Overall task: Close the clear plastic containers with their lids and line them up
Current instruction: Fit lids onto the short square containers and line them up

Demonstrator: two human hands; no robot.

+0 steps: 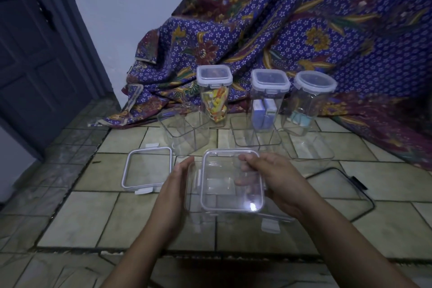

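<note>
Hands meet over a clear square container point(198, 196) on the tiled floor point(385, 224), near centre of view. Left hand point(176, 187) lies flat and open-fingered against container's left wall, steadying it. Right hand point(268, 180) grasps a clear lid point(231, 184) by its right edge, thumb on top, fingers point(243, 181) visible through the plastic beneath; lid rests over container mouth, slightly tilted, latches not seen pressed down. Loose white-rimmed lid point(147, 168) lies flat on floor just left of left hand. Behind: three open empty containers, left point(184, 133), middle point(256, 134), right point(311, 147). Further back, three tall lidded containers stand in a row against a patterned purple cloth point(304, 30): one with yellow-orange contents point(215, 93), one with blue boxes point(266, 100), one round-lidded point(308, 103) with pale blue items. Black-rimmed lid point(343, 192) lies to right of right hand.
</note>
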